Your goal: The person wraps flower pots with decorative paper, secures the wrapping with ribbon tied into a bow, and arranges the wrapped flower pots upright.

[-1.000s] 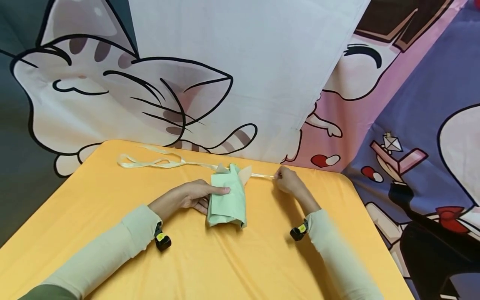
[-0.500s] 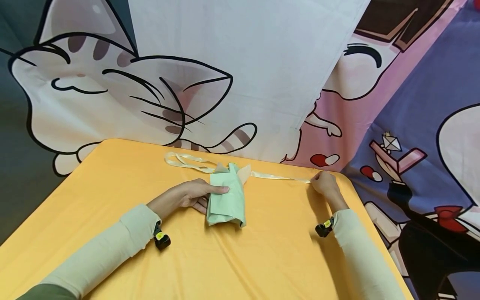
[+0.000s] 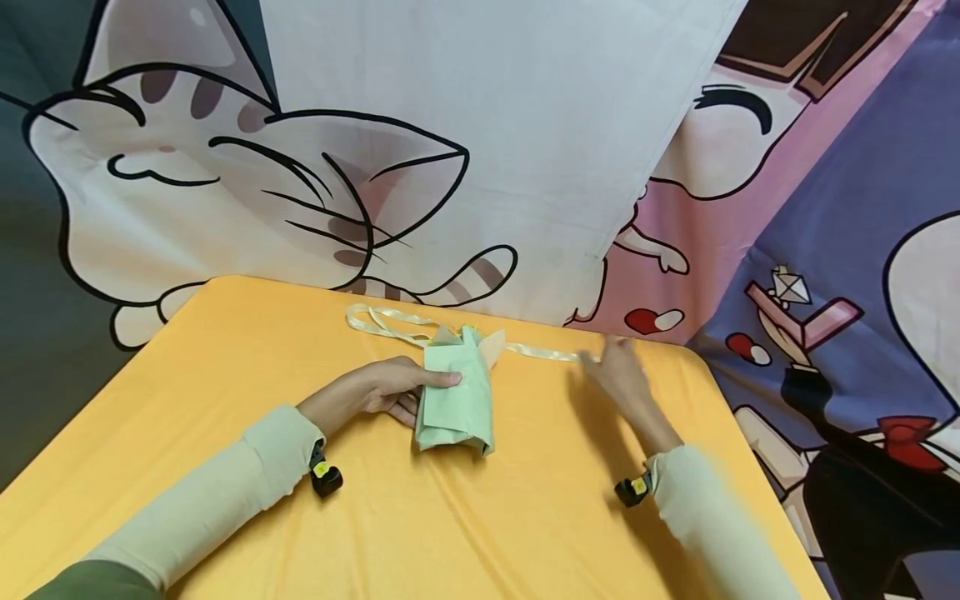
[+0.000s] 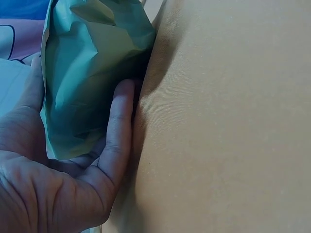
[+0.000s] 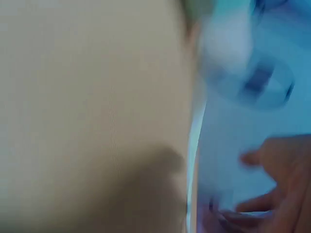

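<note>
A small bundle wrapped in light green paper [image 3: 456, 400], with beige paper points at its top, lies near the middle of the table. My left hand [image 3: 393, 387] holds it from the left side, thumb across the front and fingers round the back, as the left wrist view also shows. A cream ribbon [image 3: 543, 352] runs behind the bundle's top; its looped end lies to the left and its tail to the right. Over that tail is my right hand [image 3: 618, 372], blurred. In the right wrist view its thumb and fingers are spread apart, clear of the ribbon.
The table has a yellow cloth [image 3: 525, 517], with its back edge just behind the ribbon. Beyond it hangs a printed cloth backdrop [image 3: 450, 83] with cartoon figures, which continues on the right side. A small black wrist camera [image 3: 326, 479] sits on each wrist.
My right hand drew the ribbon to the right, shortening the loop on the left, then let go and came back a little leftward. The left hand and bundle stayed put.
</note>
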### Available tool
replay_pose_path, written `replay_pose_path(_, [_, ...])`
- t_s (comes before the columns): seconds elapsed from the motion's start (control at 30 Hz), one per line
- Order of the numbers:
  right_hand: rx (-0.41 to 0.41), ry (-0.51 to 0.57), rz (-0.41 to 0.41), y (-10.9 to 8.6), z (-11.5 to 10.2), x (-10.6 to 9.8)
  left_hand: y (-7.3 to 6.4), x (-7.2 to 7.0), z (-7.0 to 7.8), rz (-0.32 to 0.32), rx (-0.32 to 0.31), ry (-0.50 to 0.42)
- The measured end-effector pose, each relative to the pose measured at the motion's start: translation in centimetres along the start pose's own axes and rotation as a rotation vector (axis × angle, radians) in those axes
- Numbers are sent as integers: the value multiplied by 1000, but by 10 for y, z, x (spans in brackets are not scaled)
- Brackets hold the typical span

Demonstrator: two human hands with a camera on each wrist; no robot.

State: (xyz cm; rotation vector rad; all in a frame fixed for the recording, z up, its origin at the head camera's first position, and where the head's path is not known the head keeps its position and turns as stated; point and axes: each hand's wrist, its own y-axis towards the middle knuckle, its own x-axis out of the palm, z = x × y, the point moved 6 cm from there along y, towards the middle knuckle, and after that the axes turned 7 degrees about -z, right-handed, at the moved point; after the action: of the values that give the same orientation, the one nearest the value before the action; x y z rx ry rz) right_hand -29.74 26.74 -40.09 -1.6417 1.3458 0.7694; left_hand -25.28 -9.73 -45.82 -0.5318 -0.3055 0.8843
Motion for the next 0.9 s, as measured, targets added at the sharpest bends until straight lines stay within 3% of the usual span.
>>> replay_pose_path(0.1, [-113, 322, -245, -20, -49, 36, 0, 1, 4, -6, -2, 13])
replay_pose_path(0.17, [-122, 489, -428, -33, -74, 60, 0, 3, 7, -15, 1, 22])
replay_pose_path(0.27, [-166, 581, -586, -46, -101, 84, 1, 6, 11, -40, 13, 41])
replay_pose_path(0.47, [-192, 627, -623, -50, -121, 102, 3, 7, 16, -29, 19, 135])
replay_pose_path(0.57, [-178, 641, -628, -49, -125, 104, 0, -2, 25, -21, -8, 222])
replay_pose_path(0.63, [-173, 646, -632, -49, -127, 104, -3, -17, 38, -7, 4, 277])
replay_pose_path(0.73, [-165, 643, -632, -50, -131, 103, -3, -48, 61, 98, 84, 332])
replay_pose_path(0.8, [-156, 644, -629, -50, -131, 104, 0, -70, 73, 239, 167, 420])
replay_pose_path(0.9, [-147, 645, -625, -51, -130, 105, 8, -93, 79, 466, 208, 635])
